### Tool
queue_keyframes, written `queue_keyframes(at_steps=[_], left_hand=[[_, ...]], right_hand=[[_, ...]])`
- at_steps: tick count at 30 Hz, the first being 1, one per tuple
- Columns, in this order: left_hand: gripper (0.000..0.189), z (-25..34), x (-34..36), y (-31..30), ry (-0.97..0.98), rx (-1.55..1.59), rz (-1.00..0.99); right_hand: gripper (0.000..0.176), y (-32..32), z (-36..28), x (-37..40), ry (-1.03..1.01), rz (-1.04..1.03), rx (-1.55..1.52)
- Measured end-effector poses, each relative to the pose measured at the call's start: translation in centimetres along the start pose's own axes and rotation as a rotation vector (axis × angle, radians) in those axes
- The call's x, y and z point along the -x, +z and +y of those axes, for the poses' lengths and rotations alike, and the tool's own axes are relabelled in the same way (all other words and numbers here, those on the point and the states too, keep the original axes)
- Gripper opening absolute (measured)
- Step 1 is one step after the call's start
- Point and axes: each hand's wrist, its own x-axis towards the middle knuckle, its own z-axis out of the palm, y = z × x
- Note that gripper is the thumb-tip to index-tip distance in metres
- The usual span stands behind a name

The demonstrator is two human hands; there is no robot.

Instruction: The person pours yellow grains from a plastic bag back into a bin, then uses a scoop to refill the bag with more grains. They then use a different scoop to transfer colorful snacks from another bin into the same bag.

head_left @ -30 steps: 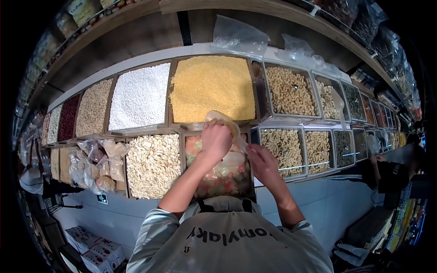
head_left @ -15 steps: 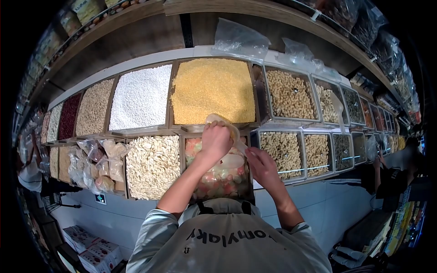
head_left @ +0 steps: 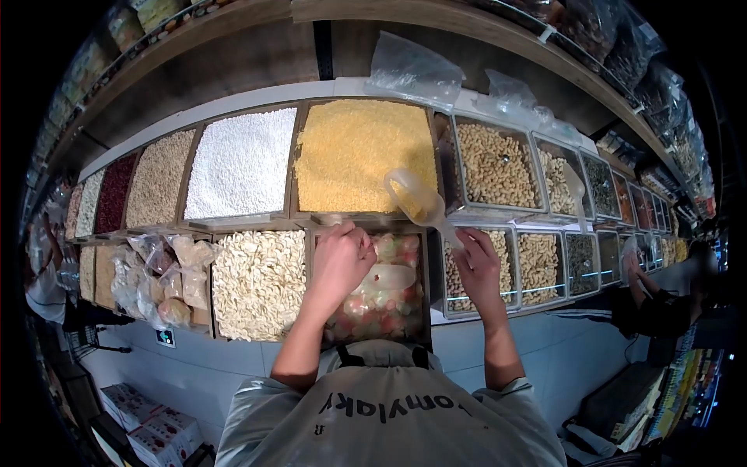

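My right hand [head_left: 478, 267] grips the handle of a translucent plastic scoop [head_left: 424, 201]. The scoop's bowl lies over the right front part of a bin of yellow grits [head_left: 358, 148], and some yellow shows in it. Fingers curled, my left hand [head_left: 342, 255] is closed just in front of that bin, above the left side of a bin of colourful wrapped pieces [head_left: 377, 315]. Whether anything is inside its fingers is hidden. Another pale translucent scoop [head_left: 391, 276] rests on the wrapped pieces, between my hands.
White grains [head_left: 241, 167] and pale flat slices [head_left: 261, 284] fill bins on the left, beside several bagged goods [head_left: 163, 284]. Clear-lidded peanut bins [head_left: 498, 163] line the right. Plastic bags [head_left: 412, 70] lie behind, under a wooden shelf [head_left: 436, 19]. A person [head_left: 661, 303] stands far right.
The scoop has moved right and away from my left hand, its bowl now over the grits. My left hand has drawn back left and closer to me. My right hand has shifted right.
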Motion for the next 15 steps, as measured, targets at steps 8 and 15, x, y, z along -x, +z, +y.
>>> queue_keyframes(at_steps=[8,15], left_hand=[[0.019,-6.0,4.0,13.1,0.029,-0.215,-0.277],[0.023,-9.4,4.8,17.2,0.024,-0.248,-0.269]], right_hand=[[0.022,0.4,1.0,-6.5,0.327,0.016,-0.259],[0.019,0.9,-0.5,-11.0,0.525,0.041,-0.449]])
